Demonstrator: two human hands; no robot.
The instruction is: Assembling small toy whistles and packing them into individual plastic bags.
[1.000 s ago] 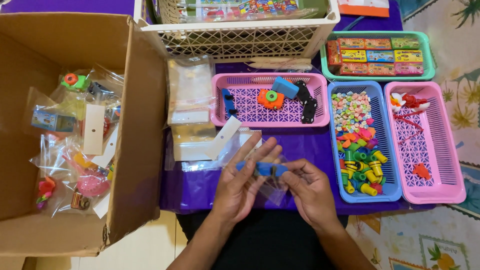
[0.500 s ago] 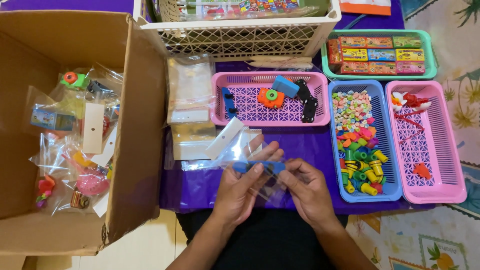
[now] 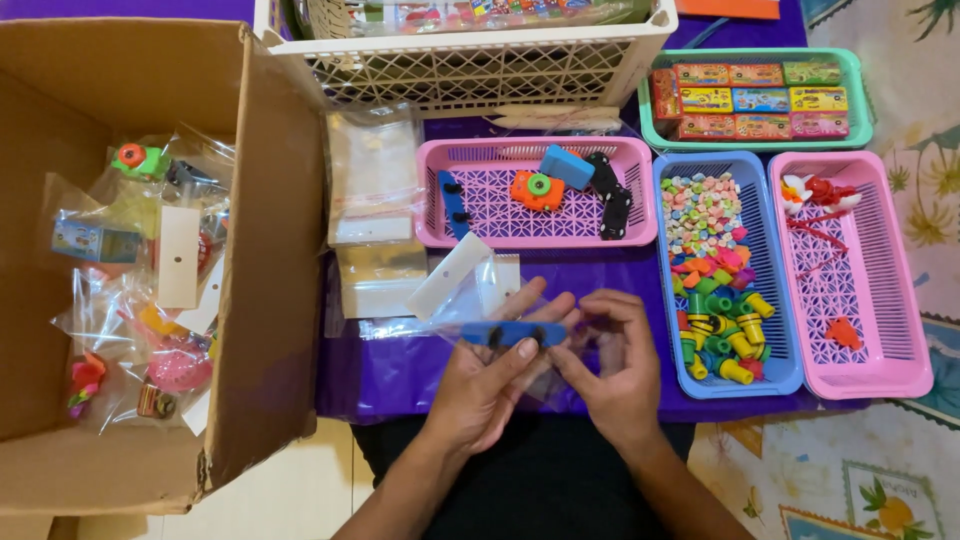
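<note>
Fingers of left hand (image 3: 490, 385) pinch a flat blue plastic toy strip w/ two black wheels (image 3: 512, 333), which sits inside a clear plastic bag w/ white card header (image 3: 462, 285); fingers of right hand (image 3: 618, 370) curl narrow on the bag's other end, touching it just beside the strip. Both hands hover over front edge of a table covered in a purple cloth (image 3: 400, 365), person seated behind it, dark clothing at bottom. On the cloth, centre: pink plastic lattice tray (image 3: 540, 192) w/ blue, orange & black toy parts. Right of it, a blue plastic lattice tray (image 3: 722, 272) packed w/ small pastel beads & coloured pegs, then a 2nd pink lattice tray (image 3: 850, 275) w/ a few red & white bits. Behind those, a green tray of small colourful boxes (image 3: 755, 98). White plastic lattice basket (image 3: 470, 50) at back centre. Stack of clear empty bags (image 3: 370, 215) lies left of the centre tray, near the hands. Far left, open brown cardboard box (image 3: 150, 260) holds bagged toys, standing beside the table edge. Floor: pale tiles lower left, floral-print mat (image 3: 870, 470) lower right & up the right side.
</note>
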